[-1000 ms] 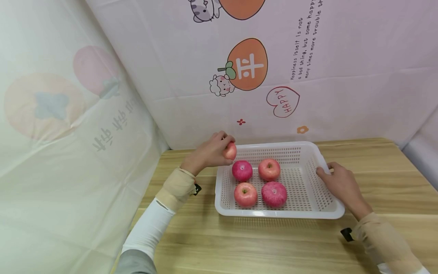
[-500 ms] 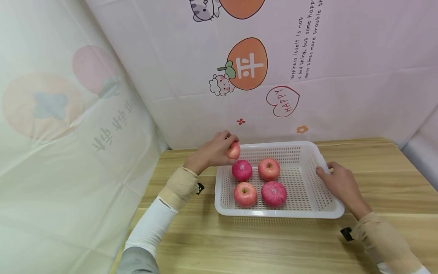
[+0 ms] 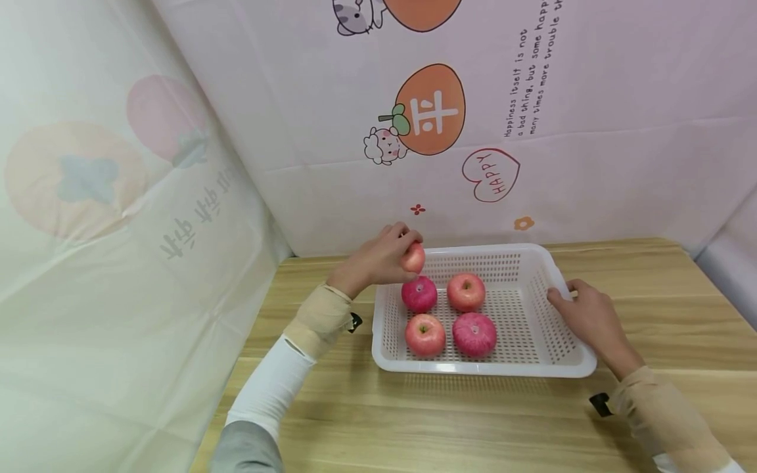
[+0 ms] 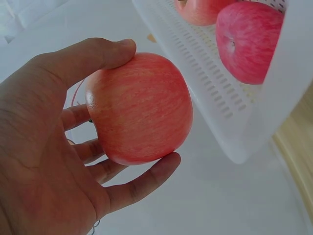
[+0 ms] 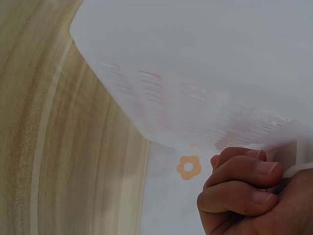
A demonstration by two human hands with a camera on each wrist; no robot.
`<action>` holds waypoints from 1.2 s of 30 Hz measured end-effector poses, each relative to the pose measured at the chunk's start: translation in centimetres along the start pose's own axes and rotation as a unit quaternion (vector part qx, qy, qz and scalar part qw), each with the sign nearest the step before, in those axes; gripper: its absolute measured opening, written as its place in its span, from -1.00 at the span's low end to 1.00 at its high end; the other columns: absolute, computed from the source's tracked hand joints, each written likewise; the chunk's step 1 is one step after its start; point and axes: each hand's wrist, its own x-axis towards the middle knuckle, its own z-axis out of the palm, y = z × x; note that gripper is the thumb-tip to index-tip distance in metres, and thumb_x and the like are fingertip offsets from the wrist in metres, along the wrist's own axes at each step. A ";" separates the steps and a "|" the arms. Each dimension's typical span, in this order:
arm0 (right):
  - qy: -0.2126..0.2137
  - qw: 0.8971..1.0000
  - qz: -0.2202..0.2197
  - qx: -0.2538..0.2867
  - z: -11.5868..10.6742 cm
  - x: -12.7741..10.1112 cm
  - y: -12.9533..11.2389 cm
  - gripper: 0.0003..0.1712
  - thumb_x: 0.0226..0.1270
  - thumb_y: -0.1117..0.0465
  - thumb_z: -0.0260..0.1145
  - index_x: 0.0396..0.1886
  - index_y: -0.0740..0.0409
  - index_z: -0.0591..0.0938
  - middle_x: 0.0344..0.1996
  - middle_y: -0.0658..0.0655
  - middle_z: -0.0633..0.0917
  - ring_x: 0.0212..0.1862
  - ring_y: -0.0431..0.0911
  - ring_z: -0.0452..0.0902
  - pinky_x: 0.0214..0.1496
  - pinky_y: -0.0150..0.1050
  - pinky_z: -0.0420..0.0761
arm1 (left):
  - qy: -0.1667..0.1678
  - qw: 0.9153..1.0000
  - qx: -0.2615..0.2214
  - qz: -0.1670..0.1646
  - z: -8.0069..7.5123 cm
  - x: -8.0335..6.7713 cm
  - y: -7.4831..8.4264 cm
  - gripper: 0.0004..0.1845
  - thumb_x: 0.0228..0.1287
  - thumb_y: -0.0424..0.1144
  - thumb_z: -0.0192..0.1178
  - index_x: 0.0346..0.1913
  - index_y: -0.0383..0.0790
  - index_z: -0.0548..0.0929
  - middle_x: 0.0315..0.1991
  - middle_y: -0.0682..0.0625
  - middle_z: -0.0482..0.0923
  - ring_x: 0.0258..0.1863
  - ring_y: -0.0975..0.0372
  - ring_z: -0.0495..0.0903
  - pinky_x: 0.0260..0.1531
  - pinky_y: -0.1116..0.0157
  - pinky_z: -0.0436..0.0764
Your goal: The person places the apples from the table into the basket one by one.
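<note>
My left hand point(image 3: 378, 259) grips a pink-red apple point(image 3: 413, 257) above the far left corner of a white perforated basket point(image 3: 568, 368). In the left wrist view the apple point(image 4: 139, 107) sits between thumb and fingers point(image 4: 142, 183), just outside the basket's rim point(image 4: 244, 142). Several apples lie in the basket's left half, among them a dark pink one point(image 3: 419, 293) right under the held apple. My right hand point(image 3: 582, 315) holds the basket's right rim, fingers point(image 5: 239, 183) curled over the edge.
The basket stands on a wooden table point(image 3: 473, 420). A printed plastic curtain point(image 3: 473, 131) closes off the back and the left side point(image 3: 106, 230). The basket's right half point(image 3: 520, 315) holds no apples.
My left hand has carried the apple slightly to the right, over the basket's far left corner. The right hand and the basket have stayed put.
</note>
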 end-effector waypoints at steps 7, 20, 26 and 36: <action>-0.001 1.000 0.002 0.000 0.0 0.1 0.1 -0.18 0.68 -0.16 0.03 0.34 0.61 0.37 -0.20 0.50 0.72 -0.46 -0.05 0.72 -0.51 -0.14 0.72 | -0.006 1.000 -0.008 0.002 -0.1 0.4 0.6 -0.27 0.19 0.00 0.49 0.42 0.01 0.50 0.30 0.00 0.41 0.26 0.15 0.39 0.09 0.18 0.68; 0.001 1.000 -0.002 -0.001 0.0 0.2 0.1 -0.18 0.68 -0.15 0.03 0.35 0.62 0.37 -0.18 0.51 0.73 -0.46 -0.05 0.73 -0.50 -0.13 0.72 | -0.007 1.000 0.005 0.003 -0.1 1.3 1.6 -0.27 0.18 0.04 0.48 0.42 0.05 0.50 0.33 0.00 0.39 0.30 0.15 0.37 0.07 0.15 0.67; 0.001 1.000 -0.002 0.000 0.0 0.2 0.2 -0.18 0.68 -0.15 0.04 0.34 0.63 0.37 -0.18 0.52 0.72 -0.45 -0.05 0.73 -0.50 -0.13 0.73 | -0.010 1.000 0.000 0.009 0.0 1.6 2.1 -0.27 0.17 0.03 0.47 0.42 0.07 0.49 0.33 0.01 0.40 0.32 0.15 0.37 0.07 0.13 0.67; 0.000 1.000 -0.001 -0.001 0.1 0.2 0.2 -0.18 0.68 -0.15 0.03 0.34 0.63 0.37 -0.16 0.53 0.72 -0.45 -0.05 0.72 -0.50 -0.14 0.72 | -0.005 1.000 0.000 0.023 0.4 2.1 2.6 -0.30 0.16 0.00 0.47 0.38 0.06 0.52 0.26 0.04 0.44 0.24 0.18 0.41 0.07 0.20 0.66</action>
